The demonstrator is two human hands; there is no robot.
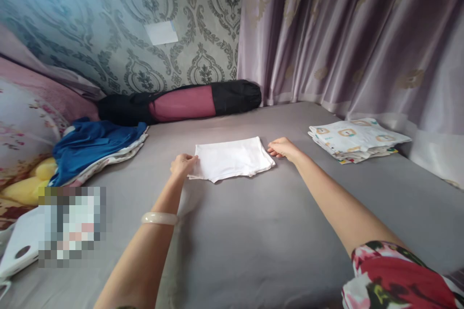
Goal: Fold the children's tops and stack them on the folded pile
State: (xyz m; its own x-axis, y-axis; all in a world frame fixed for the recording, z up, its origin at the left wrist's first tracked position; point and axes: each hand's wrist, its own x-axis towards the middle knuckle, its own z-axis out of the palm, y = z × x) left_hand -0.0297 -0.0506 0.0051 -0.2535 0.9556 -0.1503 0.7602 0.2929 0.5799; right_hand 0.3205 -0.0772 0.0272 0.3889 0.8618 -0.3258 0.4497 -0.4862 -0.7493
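Note:
A white folded garment (232, 159), perhaps small shorts, lies flat on the grey bed sheet in front of me. At its left edge, my left hand (182, 165) is closed, thumb and fingers pinching the cloth. My right hand (284, 148) is just beyond the right edge, fingers curled together, with a small gap to the cloth and nothing visible in them. A pale bangle (159, 218) circles my left wrist.
A stack of printed white clothes (358, 135) lies at right, by the curtain (308, 29). At left are a blue garment pile (97, 145), a yellow plush thing (27, 188) and a white device (29, 239). A black and maroon long bag (181, 103) rests along the wall.

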